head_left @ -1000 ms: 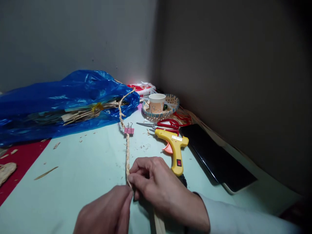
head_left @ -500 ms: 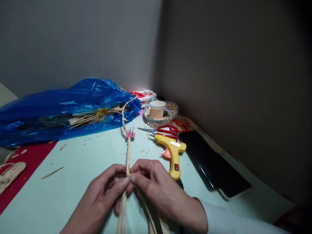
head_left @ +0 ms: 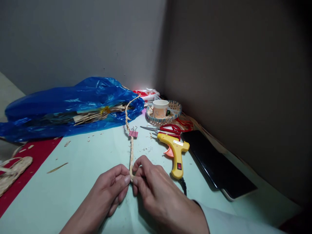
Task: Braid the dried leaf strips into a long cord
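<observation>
A thin braided straw cord (head_left: 131, 152) runs along the pale green table (head_left: 85, 169) from the blue bag toward me. A pink binder clip (head_left: 133, 133) is fastened on it partway. My left hand (head_left: 108, 191) and my right hand (head_left: 156, 191) meet at the cord's near end, and the fingertips of both pinch it there. The loose strands below the pinch are hidden under my hands.
A blue plastic bag (head_left: 70, 104) of dried straw lies at the back left. A yellow glue gun (head_left: 175, 152), red scissors (head_left: 168, 129), a black tablet (head_left: 216, 162) and a woven tray (head_left: 174, 109) holding a paper cup (head_left: 160, 108) sit right. A straw piece (head_left: 12, 169) rests on red mat.
My left hand came up beside the right to pinch the cord. The loose strands seen half a second ago are now covered by my hands. The view shifted slightly.
</observation>
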Action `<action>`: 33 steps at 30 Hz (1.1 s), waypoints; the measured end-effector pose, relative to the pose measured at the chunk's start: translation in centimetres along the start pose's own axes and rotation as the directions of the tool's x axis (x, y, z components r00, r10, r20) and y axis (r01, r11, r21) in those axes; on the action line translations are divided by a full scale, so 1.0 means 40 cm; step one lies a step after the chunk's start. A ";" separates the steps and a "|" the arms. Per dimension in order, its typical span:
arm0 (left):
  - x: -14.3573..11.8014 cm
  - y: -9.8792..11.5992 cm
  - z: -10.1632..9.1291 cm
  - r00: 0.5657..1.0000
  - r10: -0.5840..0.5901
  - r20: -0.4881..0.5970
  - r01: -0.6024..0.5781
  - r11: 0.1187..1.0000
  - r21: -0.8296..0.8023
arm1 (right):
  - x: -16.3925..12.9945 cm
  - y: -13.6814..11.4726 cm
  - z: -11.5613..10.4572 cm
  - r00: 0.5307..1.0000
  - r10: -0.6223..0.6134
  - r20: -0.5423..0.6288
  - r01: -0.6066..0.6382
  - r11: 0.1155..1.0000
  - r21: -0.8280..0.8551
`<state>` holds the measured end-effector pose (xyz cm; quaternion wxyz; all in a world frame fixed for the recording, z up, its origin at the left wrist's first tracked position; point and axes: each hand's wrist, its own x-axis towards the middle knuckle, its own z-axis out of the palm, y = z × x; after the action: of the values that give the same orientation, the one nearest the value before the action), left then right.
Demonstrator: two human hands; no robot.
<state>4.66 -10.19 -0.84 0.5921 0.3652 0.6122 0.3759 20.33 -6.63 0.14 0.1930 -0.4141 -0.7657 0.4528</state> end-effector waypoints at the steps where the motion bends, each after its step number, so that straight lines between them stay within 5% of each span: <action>1: 0.003 -0.002 -0.001 1.000 0.015 0.003 -0.015 1.000 0.012 | -0.001 -0.003 -0.005 1.000 -0.010 0.009 0.010 1.000 -0.013; 10: -0.002 0.009 -0.007 0.995 0.101 -0.019 -0.096 0.982 0.163 | 0.004 -0.006 -0.027 0.997 -0.072 -0.012 0.064 0.944 -0.324; 18: -0.006 0.006 -0.005 0.997 0.068 -0.030 -0.064 0.989 0.132 | -0.003 -0.026 -0.039 0.995 -0.096 -0.033 0.076 0.919 -0.387; 21: -0.009 0.018 0.000 0.995 0.096 -0.041 -0.086 0.979 0.186 | -0.018 -0.029 -0.027 0.981 -0.196 -0.011 0.170 0.880 -0.443; 23: -0.008 0.022 0.002 0.992 0.117 -0.043 -0.107 0.976 0.189 | -0.024 -0.018 -0.005 0.928 -0.373 0.021 0.331 0.793 -0.511; 26: -0.001 0.017 0.001 0.991 0.127 -0.031 -0.121 0.981 0.150 | -0.020 0.010 0.034 0.778 -0.626 0.044 0.513 0.594 -0.619; 31: 0.005 -0.007 -0.011 0.999 0.026 0.022 -0.023 0.992 -0.127 | 0.010 0.052 0.085 0.522 -0.853 -0.001 0.610 0.375 -0.698; 33: 0.003 -0.015 -0.016 0.999 0.015 0.037 -0.007 0.978 -0.210 | 0.015 0.056 0.089 0.484 -0.875 -0.018 0.613 0.354 -0.707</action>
<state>4.01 -10.37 -1.41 0.6369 0.3114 0.5555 0.4345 18.62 -7.47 -3.65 0.3847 -0.1274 -0.9122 -0.0611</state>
